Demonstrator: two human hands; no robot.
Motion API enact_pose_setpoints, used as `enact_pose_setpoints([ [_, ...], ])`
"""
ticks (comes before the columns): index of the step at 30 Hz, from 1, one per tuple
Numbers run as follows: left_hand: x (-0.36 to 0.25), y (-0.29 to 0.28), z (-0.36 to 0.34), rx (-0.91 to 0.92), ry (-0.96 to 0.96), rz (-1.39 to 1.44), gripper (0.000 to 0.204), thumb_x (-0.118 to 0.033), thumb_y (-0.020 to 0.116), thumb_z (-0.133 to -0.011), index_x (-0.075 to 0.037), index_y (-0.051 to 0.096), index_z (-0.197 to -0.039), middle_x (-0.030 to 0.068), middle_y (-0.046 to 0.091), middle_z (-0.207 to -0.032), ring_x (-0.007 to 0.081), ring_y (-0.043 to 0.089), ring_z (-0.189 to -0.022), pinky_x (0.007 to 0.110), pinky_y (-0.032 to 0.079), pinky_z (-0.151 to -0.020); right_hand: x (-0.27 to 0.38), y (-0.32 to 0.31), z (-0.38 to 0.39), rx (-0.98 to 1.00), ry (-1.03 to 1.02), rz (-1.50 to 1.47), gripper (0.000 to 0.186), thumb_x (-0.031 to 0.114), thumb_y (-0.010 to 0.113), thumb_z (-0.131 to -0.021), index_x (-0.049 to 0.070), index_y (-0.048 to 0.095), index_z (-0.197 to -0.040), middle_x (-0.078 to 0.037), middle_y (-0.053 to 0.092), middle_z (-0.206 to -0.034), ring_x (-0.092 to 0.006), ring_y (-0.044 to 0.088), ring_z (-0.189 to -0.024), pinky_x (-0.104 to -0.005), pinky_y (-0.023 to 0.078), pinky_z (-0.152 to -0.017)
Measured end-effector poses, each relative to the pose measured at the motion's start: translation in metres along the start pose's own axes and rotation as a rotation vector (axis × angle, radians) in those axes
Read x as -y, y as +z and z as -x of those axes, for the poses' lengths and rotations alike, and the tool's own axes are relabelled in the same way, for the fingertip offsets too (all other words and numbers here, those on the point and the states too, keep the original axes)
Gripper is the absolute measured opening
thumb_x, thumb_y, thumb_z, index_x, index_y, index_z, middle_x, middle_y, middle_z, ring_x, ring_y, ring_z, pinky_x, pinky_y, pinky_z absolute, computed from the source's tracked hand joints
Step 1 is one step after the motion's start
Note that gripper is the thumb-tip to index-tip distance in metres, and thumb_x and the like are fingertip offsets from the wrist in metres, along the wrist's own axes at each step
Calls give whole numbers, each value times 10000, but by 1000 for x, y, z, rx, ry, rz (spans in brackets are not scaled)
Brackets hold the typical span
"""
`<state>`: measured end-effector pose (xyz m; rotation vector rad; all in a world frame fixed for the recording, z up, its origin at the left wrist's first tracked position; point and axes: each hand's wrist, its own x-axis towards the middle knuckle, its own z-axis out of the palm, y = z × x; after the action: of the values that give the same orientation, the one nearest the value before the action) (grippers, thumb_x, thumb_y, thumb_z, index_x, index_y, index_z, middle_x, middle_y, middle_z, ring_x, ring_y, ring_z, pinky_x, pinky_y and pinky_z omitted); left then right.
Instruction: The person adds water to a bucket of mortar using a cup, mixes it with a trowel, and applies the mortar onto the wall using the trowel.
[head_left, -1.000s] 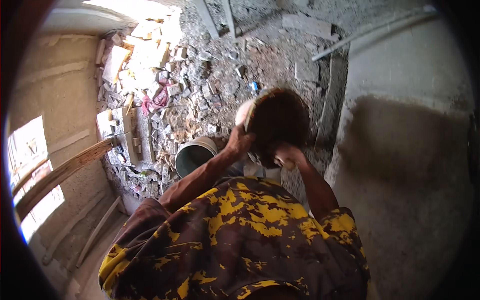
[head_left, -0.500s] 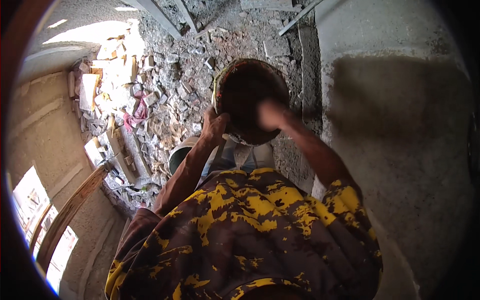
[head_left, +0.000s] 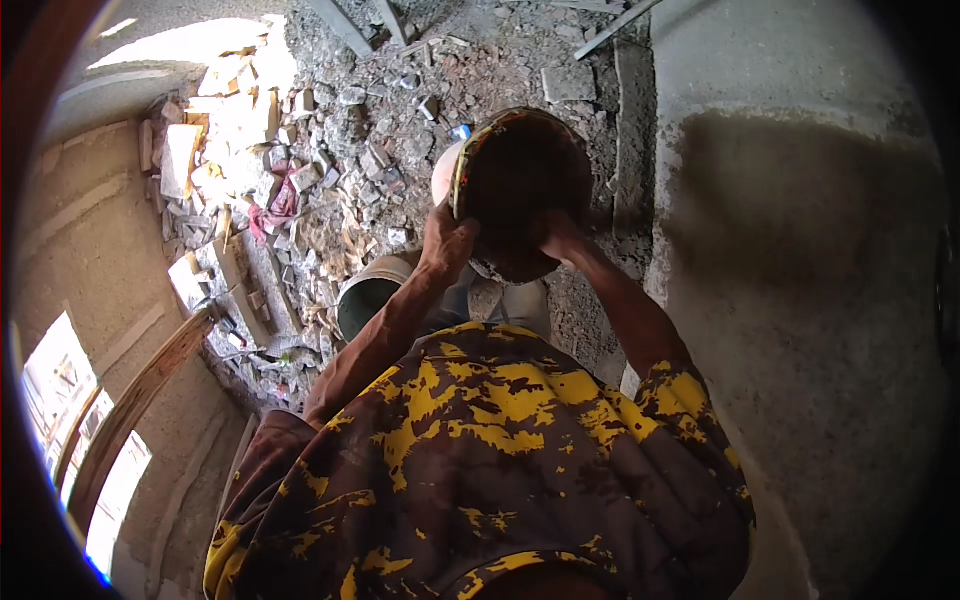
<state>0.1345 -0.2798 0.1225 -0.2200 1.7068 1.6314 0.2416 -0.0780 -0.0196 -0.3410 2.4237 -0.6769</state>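
A round, deep bucket [head_left: 466, 165] with a stained, crusted rim is tipped so that its mouth faces me, in front of my legs. My left hand [head_left: 446, 242] is closed on its near left rim. The fingers of my right hand [head_left: 560, 240] reach into the bucket's mouth on the right side; the dark interior hides them, so I cannot see whether they grip anything. What lies inside the bucket is too dark to make out. Behind its left side shows a pale rounded thing [head_left: 445, 176], mostly covered.
Beside my left leg stands a second bucket [head_left: 368, 302], pale outside and dark within. Broken bricks and rubble [head_left: 370, 180] cover the floor ahead and left, with a pinkish-red cloth [head_left: 278, 208] among them. A wooden beam [head_left: 150, 400] is at left; a concrete surface [head_left: 780, 400] lies right.
The tipped bucket and my left hand have shifted slightly right and the bucket has turned. My right hand, blurred before, now sits lower at its mouth. The pale thing behind has come into view.
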Motion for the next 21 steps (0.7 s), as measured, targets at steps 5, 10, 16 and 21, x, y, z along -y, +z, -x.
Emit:
enact_pose_setpoints([
  [5,16,-11,-16,32,-102,31,381,14,494,-705,45,571,-1077,46,612,-864,131,557,-737,267,461,-657,-21,68,34,-372,7,-1362,159,180,528,-870,61,559,-970,-67,580,-931,-180,573,-844,-354,472,-645],
  [10,33,-15,-30,13,-92,67,308,13,527,-727,21,554,-1034,50,589,-799,166,579,-669,296,493,-594,2,-22,51,-396,262,-746,229,207,591,-829,41,543,-979,-115,608,-890,-235,607,-824,-380,489,-675],
  [16,47,-7,-36,12,-202,-23,239,-177,506,-846,-14,642,-956,97,663,-928,206,642,-860,339,505,-804,9,-23,49,-572,331,-388,298,254,619,-785,34,547,-973,-179,600,-719,-383,613,-718,-477,496,-639],
  [21,96,-13,-30,-203,-187,154,328,-108,573,-814,0,528,-1120,124,616,-955,237,656,-783,355,569,-632,3,-6,59,-602,111,-520,311,286,626,-811,11,561,-942,-135,613,-692,-296,624,-634,-397,503,-569],
])
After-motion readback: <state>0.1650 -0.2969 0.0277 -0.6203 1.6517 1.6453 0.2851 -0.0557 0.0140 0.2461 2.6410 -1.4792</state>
